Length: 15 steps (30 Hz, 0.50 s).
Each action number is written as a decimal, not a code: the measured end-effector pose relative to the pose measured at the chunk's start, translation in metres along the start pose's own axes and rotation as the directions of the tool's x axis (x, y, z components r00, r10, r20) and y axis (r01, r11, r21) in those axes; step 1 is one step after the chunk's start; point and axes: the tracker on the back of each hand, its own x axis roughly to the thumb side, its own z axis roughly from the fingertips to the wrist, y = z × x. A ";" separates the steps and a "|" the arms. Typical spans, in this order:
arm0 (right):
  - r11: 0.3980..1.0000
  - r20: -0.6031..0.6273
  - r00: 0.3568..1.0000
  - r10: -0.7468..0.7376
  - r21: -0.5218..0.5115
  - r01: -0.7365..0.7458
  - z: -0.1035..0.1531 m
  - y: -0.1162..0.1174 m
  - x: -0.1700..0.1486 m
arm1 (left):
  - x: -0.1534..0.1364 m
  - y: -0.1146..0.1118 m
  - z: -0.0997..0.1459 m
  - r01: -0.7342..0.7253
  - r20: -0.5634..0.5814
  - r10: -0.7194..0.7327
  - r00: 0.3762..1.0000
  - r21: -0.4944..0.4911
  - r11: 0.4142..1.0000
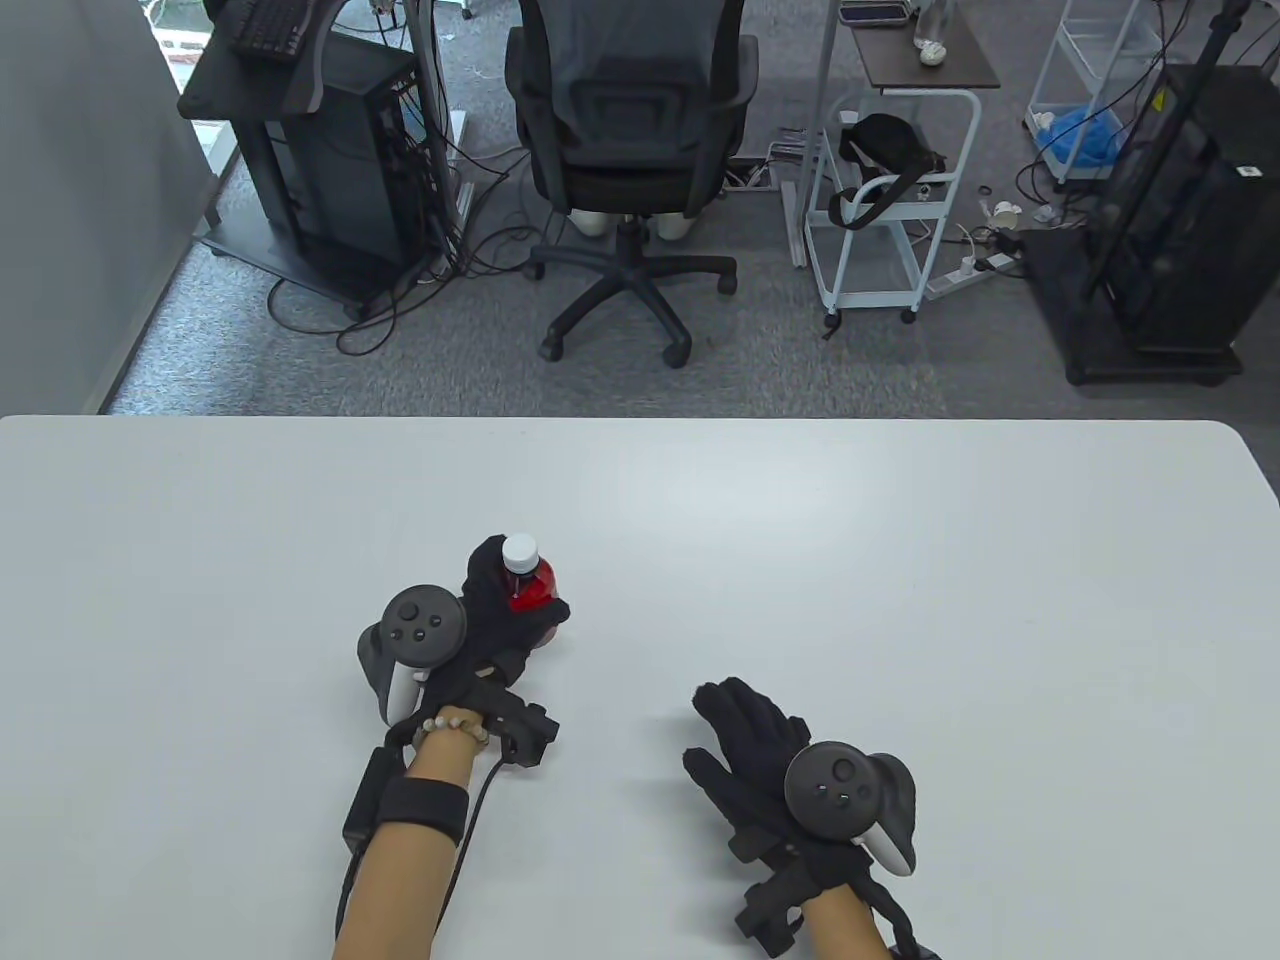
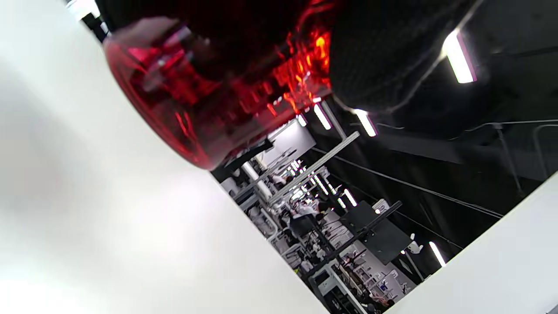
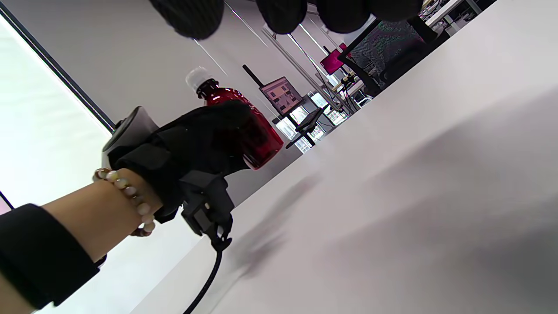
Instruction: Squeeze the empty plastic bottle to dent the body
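A red translucent plastic bottle [image 1: 530, 588] with a white cap [image 1: 519, 551] stands upright near the middle of the white table [image 1: 900, 560]. My left hand [image 1: 505, 610] grips its body, the gloved fingers wrapped around it. The left wrist view shows the bottle's base [image 2: 209, 100] lifted a little off the table on one side, with a fingertip [image 2: 375, 56] pressed on its wall. The right wrist view shows the bottle [image 3: 248, 126] in the left hand [image 3: 196, 139]. My right hand [image 1: 750, 740] rests flat on the table to the right, fingers spread, holding nothing.
The table's far edge [image 1: 640, 420] runs across the middle of the table view. Beyond it on the floor stand an office chair [image 1: 630, 150], a white cart [image 1: 890, 200] and black equipment racks [image 1: 330, 150].
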 end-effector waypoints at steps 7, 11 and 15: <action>1.000 0.022 0.999 -0.025 0.011 0.025 0.002 0.001 0.002 | 0.004 0.021 0.043 -0.147 0.007 0.147 0.989 0.087 0.985; 0.999 0.039 0.999 -0.032 0.024 0.031 0.002 0.002 0.004 | -0.001 0.029 0.062 0.019 -0.005 -0.019 1.000 0.125 0.992; 0.999 0.042 0.999 -0.034 0.040 0.033 0.002 0.004 0.005 | -0.023 0.034 0.076 0.075 -0.085 -0.063 0.994 0.147 0.986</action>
